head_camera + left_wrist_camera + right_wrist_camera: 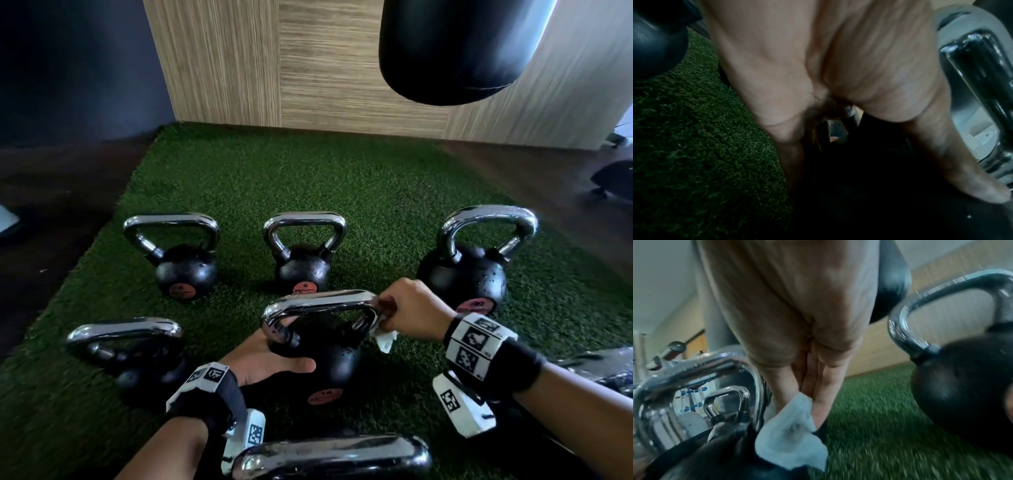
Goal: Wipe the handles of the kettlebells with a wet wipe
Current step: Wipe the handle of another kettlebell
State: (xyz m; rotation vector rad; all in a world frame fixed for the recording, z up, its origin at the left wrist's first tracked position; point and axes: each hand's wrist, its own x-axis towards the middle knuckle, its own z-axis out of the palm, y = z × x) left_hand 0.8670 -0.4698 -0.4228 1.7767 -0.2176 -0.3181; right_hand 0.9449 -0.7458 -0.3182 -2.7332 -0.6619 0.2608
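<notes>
Left hand (265, 359) cups with thumb extended, forearm reaching forward; right hand (416, 310) pinches, fingers curled, wrist banded.

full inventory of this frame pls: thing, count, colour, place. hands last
kettlebells: six in view, black bodies with chrome handles, on the turf; three in a back row, two in the middle row, one handle at the bottom edge
wet wipe: one, white, at the right corner of the centre kettlebell's handle
turf mat: one, green, on a dark floor
punching bag: one, black, hanging top right
wall panel: wood-grain, behind the mat
left hand: braces the centre kettlebell's body
right hand: pinches the wet wipe against the handle
</notes>
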